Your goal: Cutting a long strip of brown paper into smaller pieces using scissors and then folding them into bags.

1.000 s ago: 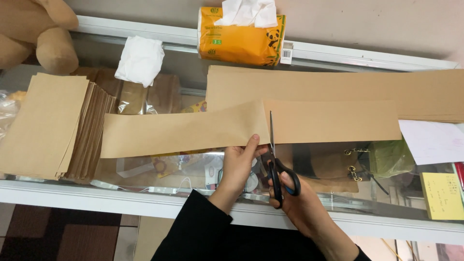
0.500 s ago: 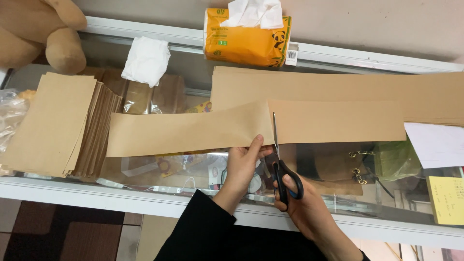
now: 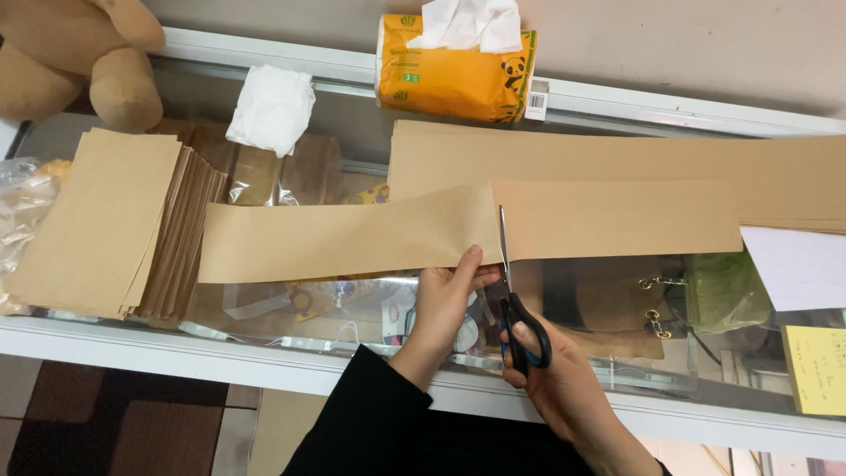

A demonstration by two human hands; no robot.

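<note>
My left hand point(image 3: 445, 304) pinches the lower edge of a long brown paper strip point(image 3: 339, 238) just left of the cut line. In my right hand point(image 3: 555, 375) are black-handled scissors point(image 3: 511, 295), blades pointing away from me and reaching about halfway up through the strip. Right of the blades, the rest of the strip point(image 3: 617, 219) lies flat on the glass counter top point(image 3: 352, 339). Black sleeves cover both forearms.
A stack of cut brown sheets point(image 3: 110, 220) lies at the left. Larger brown sheets point(image 3: 634, 163) lie behind the strip. An orange tissue pack point(image 3: 454, 66), a crumpled white tissue point(image 3: 271, 106), a plush toy point(image 3: 84, 53), white paper point(image 3: 797, 264) and a yellow note pad point(image 3: 815, 370) surround the area.
The scissor blades have advanced slightly farther up the strip. Both hands stay in about the same place; the view has shifted a little.
</note>
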